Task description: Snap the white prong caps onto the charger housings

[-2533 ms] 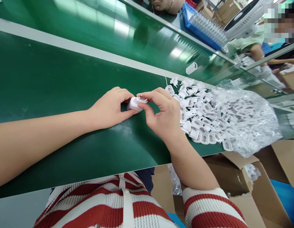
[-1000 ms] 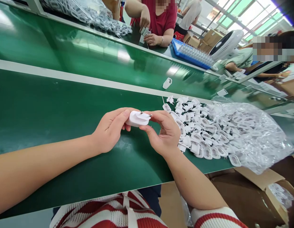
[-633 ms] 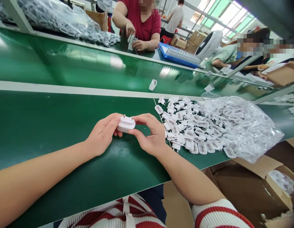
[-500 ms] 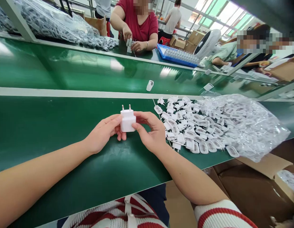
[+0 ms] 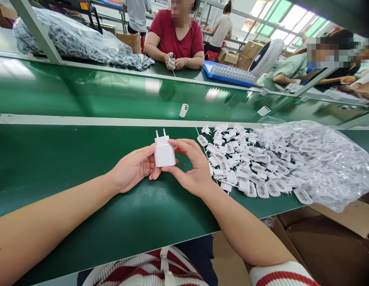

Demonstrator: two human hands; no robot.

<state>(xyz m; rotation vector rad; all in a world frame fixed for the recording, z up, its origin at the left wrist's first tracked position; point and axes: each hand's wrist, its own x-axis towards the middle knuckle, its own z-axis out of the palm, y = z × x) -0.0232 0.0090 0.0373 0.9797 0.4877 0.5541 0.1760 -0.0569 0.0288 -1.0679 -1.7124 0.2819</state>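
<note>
Between my two hands is a white plug-in charger (image 5: 165, 153), held a little above the green work surface (image 5: 68, 159). Its two metal pins point up and away from me. My left hand (image 5: 136, 165) pinches the charger's left edge, thumb in front. On the other side, my right hand (image 5: 194, 167) grips its right edge and lower corner between thumb and fingers. Parts of the fingers behind the charger are hidden. To the right of my right hand spreads a pile of white charger shells (image 5: 246, 159), many of them with open backs.
A clear plastic bag (image 5: 336, 159) covers the pile's right side. Beyond a white rail (image 5: 113, 120), a green belt carries a white shell (image 5: 184, 110) and another white piece (image 5: 264, 111). Across it sits a co-worker in red (image 5: 178, 37), beside a blue tray (image 5: 228, 75).
The charger has tilted slightly in my hands, and my right thumb now lies at its lower edge. The white shell on the belt has shifted left. The co-worker's hands have come lower.
</note>
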